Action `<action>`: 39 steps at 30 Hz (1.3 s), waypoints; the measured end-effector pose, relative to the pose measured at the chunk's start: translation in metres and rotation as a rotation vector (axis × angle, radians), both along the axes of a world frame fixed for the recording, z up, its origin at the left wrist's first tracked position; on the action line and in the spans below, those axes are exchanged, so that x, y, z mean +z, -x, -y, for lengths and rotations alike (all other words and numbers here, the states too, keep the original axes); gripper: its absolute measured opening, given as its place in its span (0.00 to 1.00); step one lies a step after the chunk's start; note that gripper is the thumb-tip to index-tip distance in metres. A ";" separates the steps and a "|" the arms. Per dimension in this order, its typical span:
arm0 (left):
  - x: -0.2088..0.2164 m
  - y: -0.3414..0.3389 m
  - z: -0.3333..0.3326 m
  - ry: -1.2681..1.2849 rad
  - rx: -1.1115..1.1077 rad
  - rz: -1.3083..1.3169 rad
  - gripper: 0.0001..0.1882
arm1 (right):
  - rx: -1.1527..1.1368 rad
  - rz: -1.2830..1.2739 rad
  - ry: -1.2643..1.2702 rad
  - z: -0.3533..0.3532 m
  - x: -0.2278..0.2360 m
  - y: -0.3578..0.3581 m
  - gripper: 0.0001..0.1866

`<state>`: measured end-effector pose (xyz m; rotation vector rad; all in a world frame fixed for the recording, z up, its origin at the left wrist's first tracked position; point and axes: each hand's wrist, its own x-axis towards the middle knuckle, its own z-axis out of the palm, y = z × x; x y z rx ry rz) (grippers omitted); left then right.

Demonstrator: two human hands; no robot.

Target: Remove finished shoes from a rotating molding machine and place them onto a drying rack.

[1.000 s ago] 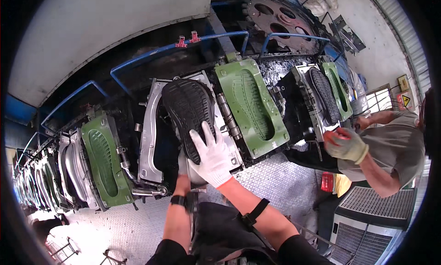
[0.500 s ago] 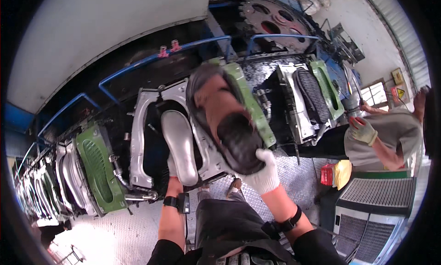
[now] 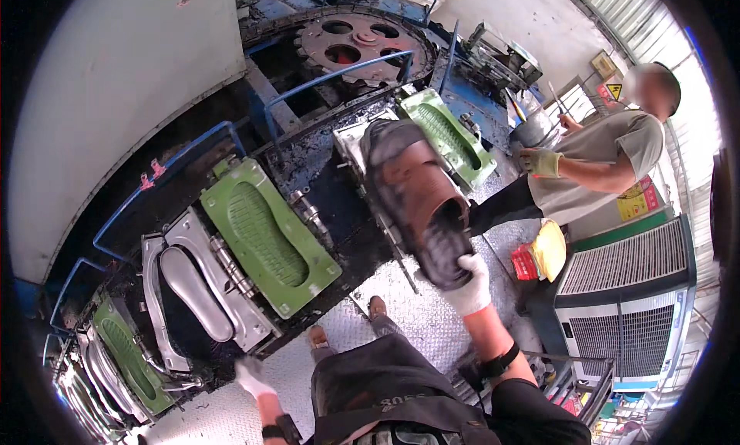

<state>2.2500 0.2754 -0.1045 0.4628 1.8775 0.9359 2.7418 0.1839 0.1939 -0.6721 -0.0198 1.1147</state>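
My right hand (image 3: pixel 469 287), in a white glove, grips a brown-and-black sandal (image 3: pixel 432 187) by its heel end. The sandal is slightly blurred and hangs in the air, toe pointing away, in front of a mould on the right. My left hand (image 3: pixel 254 377), also gloved, is low on the left, just off the near end of an opened mould. Motion smears its fingers, and nothing shows in it. In that mould a silver foot-shaped form (image 3: pixel 196 291) lies within a silver frame (image 3: pixel 250 325). The green half (image 3: pixel 266 237), with a sole-shaped hollow, lies open beside it.
More opened moulds (image 3: pixel 116 345) line up to the left; another green mould half (image 3: pixel 447 137) is behind the sandal. Blue rails (image 3: pixel 339 77) and a large toothed wheel (image 3: pixel 362 48) stand beyond. A co-worker (image 3: pixel 601 164) stands right, near a grey cooler unit (image 3: pixel 624 314).
The view has swung right, so the moulds sit farther left. My left hand has left the silver form and drawn back. The sandal, still in my right hand, has moved right, away from that mould.
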 end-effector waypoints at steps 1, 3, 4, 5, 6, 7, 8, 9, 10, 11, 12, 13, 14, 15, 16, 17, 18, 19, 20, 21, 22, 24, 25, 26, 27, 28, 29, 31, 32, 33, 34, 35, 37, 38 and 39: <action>0.006 -0.014 0.031 -0.011 0.118 0.235 0.15 | -0.038 0.094 0.000 0.002 -0.002 -0.031 0.38; 0.026 -0.060 0.077 0.235 -0.210 0.299 0.17 | -0.078 0.178 0.012 0.002 -0.011 -0.096 0.36; 0.037 -0.095 0.090 0.221 -0.331 0.366 0.19 | -0.079 0.172 0.027 0.000 -0.018 -0.128 0.35; 0.049 -0.133 0.097 0.183 -0.474 0.503 0.22 | -0.094 0.108 0.054 -0.004 -0.026 -0.159 0.34; 0.061 -0.173 0.094 0.184 -0.605 0.614 0.22 | -0.126 0.045 0.114 -0.009 -0.036 -0.189 0.32; 0.069 -0.218 0.087 0.225 -0.626 0.740 0.22 | -0.079 0.083 0.093 -0.015 -0.048 -0.216 0.31; 0.076 -0.261 0.083 0.230 -0.604 0.775 0.22 | -0.038 0.116 0.066 -0.021 -0.060 -0.240 0.30; 0.081 -0.299 0.077 0.056 -0.839 0.812 0.23 | -0.020 0.062 0.100 -0.026 -0.073 -0.261 0.29; 0.083 -0.338 0.072 0.143 -0.652 1.092 0.22 | 0.008 0.061 0.137 -0.029 -0.085 -0.277 0.27; 0.088 -0.362 0.071 0.190 -0.467 1.382 0.21 | 0.022 0.077 0.230 -0.030 -0.093 -0.290 0.25; 0.091 -0.379 0.063 0.192 -0.450 1.451 0.20 | 0.037 0.106 0.300 -0.030 -0.098 -0.298 0.23; 0.096 -0.381 0.059 0.067 -0.469 1.210 0.21 | 0.076 0.367 0.389 -0.027 -0.100 -0.304 0.21; 0.099 -0.383 0.054 0.003 -0.492 0.937 0.22 | 0.075 0.456 0.529 -0.025 -0.099 -0.307 0.21; 0.102 -0.379 0.052 -0.020 -0.539 0.827 0.20 | 0.058 0.407 0.566 -0.022 -0.097 -0.308 0.20; 0.107 -0.372 0.052 -0.057 -0.675 0.739 0.19 | 0.079 0.464 0.590 -0.021 -0.093 -0.308 0.23; 0.108 -0.372 0.052 -0.011 -0.580 0.812 0.19 | 0.079 0.585 0.635 -0.020 -0.089 -0.308 0.25; 0.111 -0.368 0.059 0.002 -0.467 0.866 0.19 | 0.100 0.716 0.645 -0.019 -0.085 -0.306 0.28; 0.111 -0.373 0.063 -0.004 -0.542 0.783 0.20 | -0.001 1.178 0.802 -0.018 -0.081 -0.304 0.30; 0.111 -0.381 0.073 0.071 -0.684 0.615 0.20 | -0.082 1.603 0.953 -0.018 -0.076 -0.300 0.32; 0.109 -0.394 0.083 0.109 -0.563 0.866 0.19 | -0.268 1.845 0.894 -0.018 -0.070 -0.296 0.31; 0.106 -0.412 0.096 0.165 -0.474 1.149 0.19 | -0.403 1.969 0.811 -0.020 -0.063 -0.289 0.29; 0.100 -0.426 0.104 0.133 -0.294 1.149 0.15 | -0.291 1.750 0.361 -0.025 -0.050 -0.269 0.28; 0.098 -0.428 0.105 0.146 -0.214 1.208 0.14 | -0.101 1.598 0.233 -0.030 -0.045 -0.258 0.28; 0.096 -0.421 0.102 0.156 -0.115 1.191 0.14 | -0.058 1.867 0.181 -0.036 -0.041 -0.246 0.27; 0.093 -0.414 0.096 0.145 0.036 1.124 0.13 | 0.015 1.927 0.120 -0.044 -0.039 -0.236 0.27; 0.092 -0.396 0.089 0.138 0.101 1.288 0.12 | 0.088 1.990 0.073 -0.053 -0.039 -0.228 0.27; 0.090 -0.384 0.079 0.078 0.316 1.226 0.10 | 0.139 2.018 0.041 -0.062 -0.041 -0.221 0.28; 0.084 -0.355 0.065 -0.195 0.485 1.214 0.10 | 0.260 2.125 0.115 -0.077 -0.050 -0.211 0.31; 0.079 -0.350 0.065 -0.297 0.466 1.152 0.11 | 0.332 2.184 0.166 -0.083 -0.056 -0.208 0.36; 0.073 -0.347 0.066 -0.406 0.478 1.073 0.13 | 0.368 2.217 0.196 -0.088 -0.062 -0.205 0.38; 0.067 -0.353 0.068 -0.550 0.461 1.005 0.14 | 0.415 2.243 0.250 -0.093 -0.067 -0.204 0.40; 0.062 -0.363 0.078 -0.451 0.655 1.074 0.20 | 0.458 2.256 0.287 -0.096 -0.072 -0.202 0.44; 0.050 -0.399 0.092 -0.633 -0.063 1.612 0.17 | 0.495 2.282 0.321 -0.102 -0.078 -0.200 0.47; 0.047 -0.423 0.097 -0.234 0.000 1.199 0.19 | 0.508 2.273 0.336 -0.103 -0.079 -0.199 0.47; 0.047 -0.458 0.101 0.071 -0.009 0.839 0.22 | 0.520 2.278 0.349 -0.104 -0.080 -0.198 0.47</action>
